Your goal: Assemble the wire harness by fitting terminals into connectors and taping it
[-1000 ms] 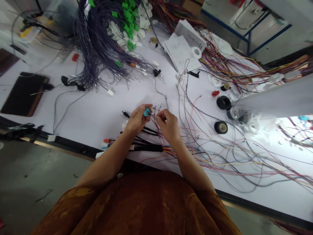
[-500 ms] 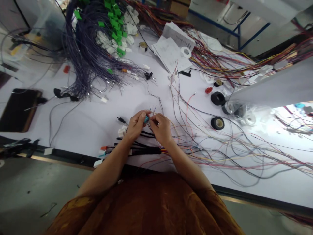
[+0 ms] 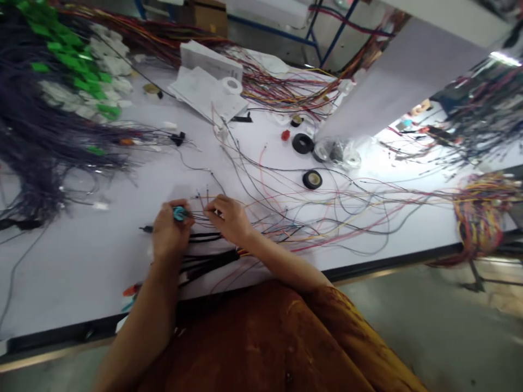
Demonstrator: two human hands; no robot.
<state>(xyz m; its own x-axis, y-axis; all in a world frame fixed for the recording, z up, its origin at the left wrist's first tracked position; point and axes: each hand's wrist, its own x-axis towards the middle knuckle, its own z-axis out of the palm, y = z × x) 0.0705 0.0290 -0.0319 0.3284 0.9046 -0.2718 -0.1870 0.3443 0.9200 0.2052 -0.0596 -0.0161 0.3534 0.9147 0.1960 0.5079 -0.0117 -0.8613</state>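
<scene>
A small teal connector (image 3: 180,213) is gripped between the thumb and fingers of my left hand (image 3: 168,234). Thin wires run from the connector toward my right hand (image 3: 232,219), which is a short way to the right with thumb and forefinger pinched on a thin wire (image 3: 200,212). Just beyond the fingertips, a few loose wire ends with small terminals stick up. Below both hands lies a bundle of black-sleeved cables (image 3: 214,265), partly hidden by my left forearm. An orange-red connector (image 3: 131,289) shows beside that forearm.
Loose coloured wires (image 3: 327,218) spread rightward to a coiled bundle (image 3: 480,212). Black tape rolls (image 3: 312,179) and a red piece (image 3: 285,135) lie beyond them. Papers (image 3: 204,92) sit at the back. Purple wires with green connectors (image 3: 73,60) fill the back left.
The view has turned to the right. My hands have moved apart: the right fingers, close against the teal connector before, are now away from it along the wires. The left hand still holds the connector.
</scene>
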